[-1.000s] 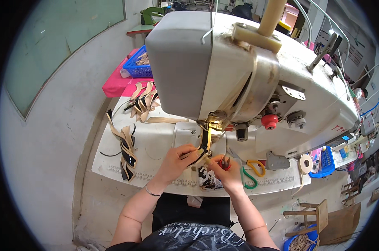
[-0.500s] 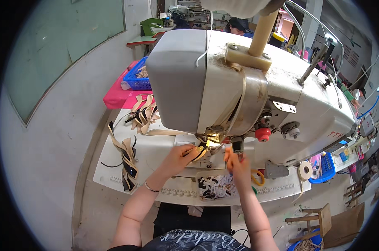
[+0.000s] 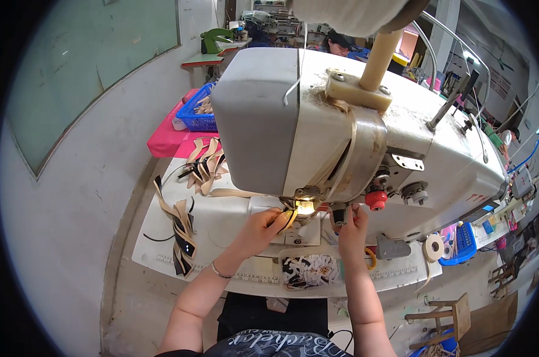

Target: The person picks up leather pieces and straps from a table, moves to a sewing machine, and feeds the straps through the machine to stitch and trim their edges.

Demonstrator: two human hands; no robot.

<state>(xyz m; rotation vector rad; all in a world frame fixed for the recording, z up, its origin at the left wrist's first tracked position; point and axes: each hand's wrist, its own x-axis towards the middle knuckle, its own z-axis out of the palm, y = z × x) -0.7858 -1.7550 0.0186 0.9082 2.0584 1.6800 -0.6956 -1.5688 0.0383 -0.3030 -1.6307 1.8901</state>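
My left hand (image 3: pixel 261 232) pinches a small black-and-beige strip (image 3: pixel 290 219) at the lit needle area of a white sewing machine (image 3: pixel 335 149). The strip's far end goes in under the machine head and is hard to make out in the glare. My right hand (image 3: pixel 353 235) is raised just right of a dark knob-like part (image 3: pixel 339 214), with its fingers curled close to the machine body. Whatever those fingers hold, if anything, is hidden. Below and between the hands stands a clear tray (image 3: pixel 310 271) full of black and white scraps.
Beige and black strips (image 3: pixel 183 232) lie on the table's left, with more curved strips (image 3: pixel 207 160) behind. A blue basket (image 3: pixel 199 116) sits on pink cloth. To the right are a tape roll (image 3: pixel 434 246), an orange ring (image 3: pixel 370 258) and a wooden stool (image 3: pixel 454 315).
My right hand has moved right and farther in, toward the machine body beside the dark knob. My left hand stays near the needle with the strip, shifted slightly. The view has tilted a little.
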